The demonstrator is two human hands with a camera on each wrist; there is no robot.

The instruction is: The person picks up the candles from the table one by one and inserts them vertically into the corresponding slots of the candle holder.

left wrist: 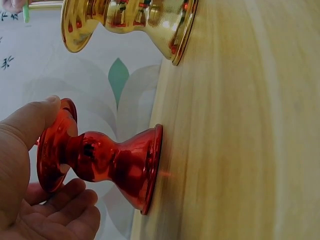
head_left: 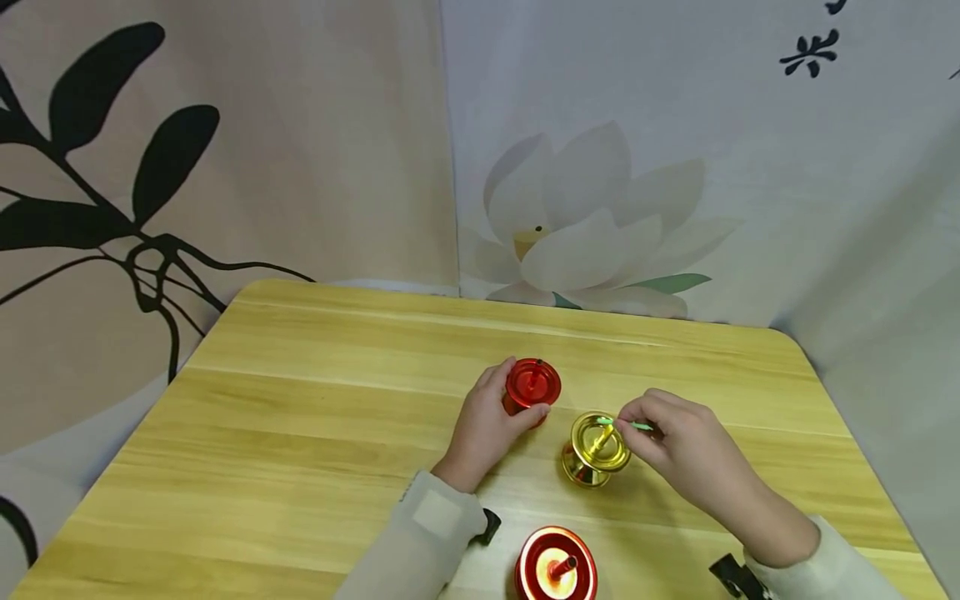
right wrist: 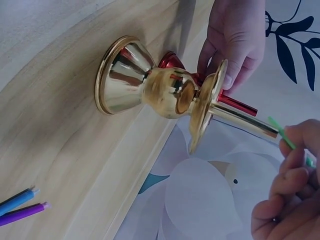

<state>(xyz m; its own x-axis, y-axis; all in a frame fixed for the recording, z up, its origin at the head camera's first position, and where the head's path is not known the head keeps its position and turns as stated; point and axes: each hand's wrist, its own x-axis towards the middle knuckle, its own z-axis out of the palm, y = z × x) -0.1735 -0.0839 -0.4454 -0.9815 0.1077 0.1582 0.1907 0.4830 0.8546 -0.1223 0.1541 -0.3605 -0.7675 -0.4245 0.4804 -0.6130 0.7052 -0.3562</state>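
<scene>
My left hand [head_left: 480,429] holds a red candle holder [left wrist: 97,155] by its dish, thumb at the rim and fingers on the opposite side. The holder's wide foot stands on the table. To its right, a shiny gold candle holder [right wrist: 170,95] stands upright with a thin tube [right wrist: 245,120] rising from its dish. My right hand [head_left: 686,458] pinches a thin green stick [right wrist: 283,133] between thumb and fingertips. One end of the stick is right at the top of the gold tube; part of it is hidden by the fingers.
Another red candle holder [head_left: 543,567] stands at the near edge of the head view, between my forearms. A blue stick [right wrist: 19,200] and a purple stick [right wrist: 24,214] lie on the wooden table [head_left: 300,433]. Printed curtains [head_left: 337,150] hang behind the table.
</scene>
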